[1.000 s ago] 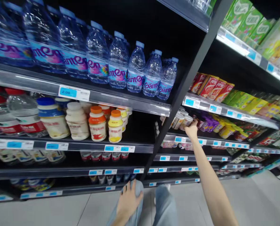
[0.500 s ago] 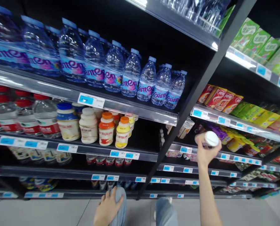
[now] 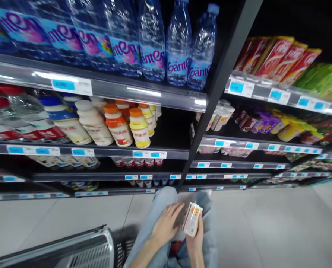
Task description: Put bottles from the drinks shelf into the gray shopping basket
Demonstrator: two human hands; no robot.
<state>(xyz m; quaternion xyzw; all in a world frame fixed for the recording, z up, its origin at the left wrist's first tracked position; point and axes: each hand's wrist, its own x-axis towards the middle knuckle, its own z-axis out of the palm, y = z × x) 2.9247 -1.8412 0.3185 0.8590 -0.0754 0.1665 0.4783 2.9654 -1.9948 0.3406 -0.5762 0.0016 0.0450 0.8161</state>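
My right hand (image 3: 196, 240) is wrapped around a small white-lidded container (image 3: 193, 220) with a pale printed label, held above my knees. Too little of its print can be read to tell what is inside. Close by on the left, my left hand (image 3: 165, 223) has its fingers stretched out over my leg, pointing towards the container; nothing is in it. Similar pale packages (image 3: 221, 116) stand on the right-hand shelf, just past the dark upright post (image 3: 224, 67).
Large water bottles (image 3: 151, 56) line the upper left shelf. Beneath them are red-capped bottles (image 3: 0, 111) and orange-capped yogurt bottles (image 3: 139, 128). Red packets (image 3: 283, 56) and purple bags (image 3: 263, 121) fill shelves on the right. A grey basket (image 3: 107, 242) is on the floor at lower left.
My right hand has brought the container from in front of the right shelf down to my lap. The left hand has come off the knee towards it. My view has tilted down, showing the basket.
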